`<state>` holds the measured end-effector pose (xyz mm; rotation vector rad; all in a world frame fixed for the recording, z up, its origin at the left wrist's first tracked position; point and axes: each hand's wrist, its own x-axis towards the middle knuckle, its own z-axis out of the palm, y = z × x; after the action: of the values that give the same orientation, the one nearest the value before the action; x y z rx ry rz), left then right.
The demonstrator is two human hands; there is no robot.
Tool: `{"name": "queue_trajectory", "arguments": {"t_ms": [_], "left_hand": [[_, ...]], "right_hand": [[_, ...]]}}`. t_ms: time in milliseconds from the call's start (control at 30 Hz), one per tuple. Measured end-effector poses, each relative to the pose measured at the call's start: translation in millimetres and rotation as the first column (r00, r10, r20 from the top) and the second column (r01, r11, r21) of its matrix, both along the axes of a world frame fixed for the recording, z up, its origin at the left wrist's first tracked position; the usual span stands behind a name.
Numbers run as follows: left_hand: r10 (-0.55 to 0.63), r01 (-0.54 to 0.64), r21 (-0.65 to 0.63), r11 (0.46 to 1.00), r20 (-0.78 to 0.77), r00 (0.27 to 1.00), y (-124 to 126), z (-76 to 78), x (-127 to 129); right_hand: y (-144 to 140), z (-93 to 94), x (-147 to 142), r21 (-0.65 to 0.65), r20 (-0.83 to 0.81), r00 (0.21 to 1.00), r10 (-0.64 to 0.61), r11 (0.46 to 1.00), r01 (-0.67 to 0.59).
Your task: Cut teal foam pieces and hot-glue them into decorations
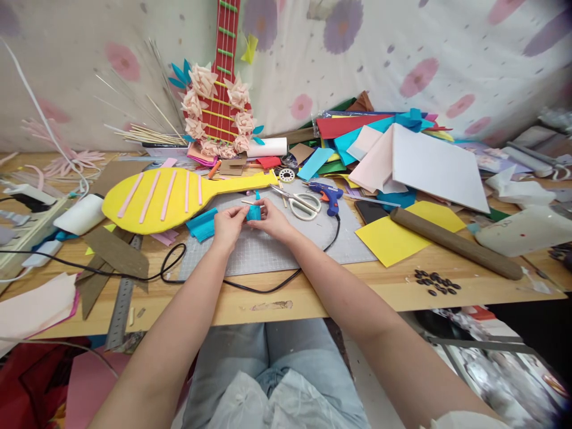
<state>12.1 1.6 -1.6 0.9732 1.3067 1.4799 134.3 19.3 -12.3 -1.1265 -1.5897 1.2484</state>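
Note:
Over the grey cutting mat (pixel 286 256), both my hands pinch a small piece of blue crepe paper (pixel 254 213) between them. My left hand (pixel 229 226) grips its left side with closed fingertips. From the other side my right hand (pixel 272 220) holds it between thumb and fingers. A larger blue crepe paper piece (pixel 202 224) lies just left of my left hand. White-handled scissors (pixel 305 207) and a blue hot glue gun (pixel 328 195) rest beyond my right hand. Behind my left hand lies a yellow lute-shaped cutout (pixel 156 199) with pink strips.
A red instrument model with paper flowers (pixel 221 113) stands at the back. Coloured sheets (pixel 370 137) are piled at back right, beside a brown roll (pixel 456 244) and black beads (pixel 437 282). The glue gun's black cord (pixel 268 291) loops across the front. A metal ruler (pixel 120 310) overhangs the edge.

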Motion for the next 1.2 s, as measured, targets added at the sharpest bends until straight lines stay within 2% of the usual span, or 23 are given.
{"name": "queue_trajectory", "arguments": {"t_ms": [233, 300, 400, 567, 767, 1000, 1200], "left_hand": [[0.01, -0.003, 0.064, 0.998, -0.109, 0.994, -1.6, -3.0, 2.5], [0.011, -0.006, 0.063, 0.998, -0.08, 0.997, -2.2, -2.5, 3.7], [-0.047, 0.047, 0.051, 0.998, -0.001, 0.999, -3.9, 1.1, 5.4], [-0.15, 0.16, -0.051, 0.986, 0.161, 0.976, -6.5, 11.8, 3.4], [-0.27, 0.282, -0.068, 0.957, 0.149, 0.951, -6.1, 13.5, -3.6], [-0.236, 0.236, -0.003, 0.972, 0.006, 0.972, -2.0, 7.3, -8.6], [-0.171, 0.171, -0.012, 0.985, -0.061, 0.983, 2.0, 2.4, -8.7]], "right_hand": [[0.1, -0.7, -4.1, 0.041, 0.072, 0.991, -0.113, 0.993, 0.11], [-0.7, 1.1, -4.3, 0.056, 0.081, 0.988, -0.13, 0.99, 0.126], [-1.5, 3.6, -2.8, 0.105, 0.134, 0.977, -0.167, 0.983, 0.153], [-0.8, 4.8, 1.8, 0.156, 0.185, 0.97, -0.155, 0.98, 0.127], [-1.1, 6.9, 4.2, 0.157, 0.188, 0.975, -0.116, 0.984, 0.087], [0.6, 5.6, 2.1, 0.155, 0.16, 0.983, -0.09, 0.986, 0.065], [0.4, 8.1, 1.8, 0.167, 0.208, 0.972, -0.105, 0.983, 0.071]]}}
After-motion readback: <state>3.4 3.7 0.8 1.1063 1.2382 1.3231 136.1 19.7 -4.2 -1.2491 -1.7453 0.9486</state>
